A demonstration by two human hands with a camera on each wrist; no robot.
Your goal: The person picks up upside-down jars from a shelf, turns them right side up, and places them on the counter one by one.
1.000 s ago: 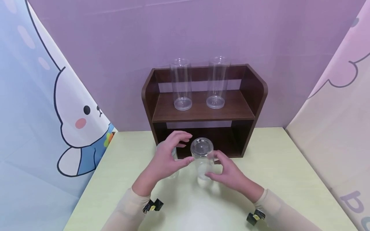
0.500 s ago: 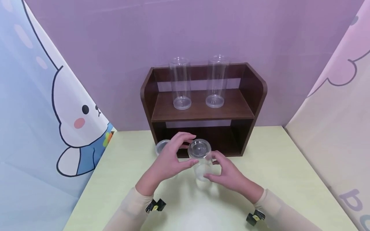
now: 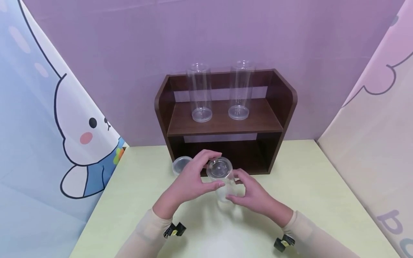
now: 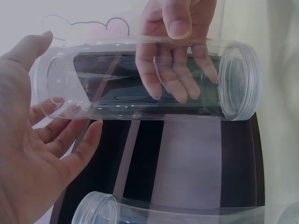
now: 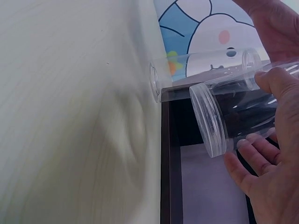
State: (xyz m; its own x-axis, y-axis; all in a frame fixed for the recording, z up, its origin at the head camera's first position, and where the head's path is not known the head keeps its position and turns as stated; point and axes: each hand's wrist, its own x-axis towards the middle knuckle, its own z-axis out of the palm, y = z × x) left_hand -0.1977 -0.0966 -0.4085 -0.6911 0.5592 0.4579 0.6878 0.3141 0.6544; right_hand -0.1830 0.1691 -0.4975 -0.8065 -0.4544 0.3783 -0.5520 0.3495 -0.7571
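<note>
A clear plastic jar [image 3: 222, 184] stands between my hands in front of the shelf, slightly tilted, its smooth base facing up. Its ridged lid [image 5: 209, 120] is at the lower end in the right wrist view. My right hand [image 3: 250, 191] grips its lower side, with the thumb on one side and fingers on the other. Around the upper end curls my left hand [image 3: 193, 179], thumb at the near side and fingertips at the far rim. Left of it, partly hidden behind my left hand, a second clear jar [image 3: 181, 165] stands upright with a lid on top.
A dark brown two-tier shelf [image 3: 226, 129] stands at the back of the pale table [image 3: 309, 200]. On its upper tier are two tall clear jars, a left one [image 3: 199, 93] and a right one [image 3: 240, 91]. Printed cloths [image 3: 87, 136] hang at the sides.
My left hand has moved right and closed round the jar's upper end. The jar has shifted slightly left, with my right hand still on it.
</note>
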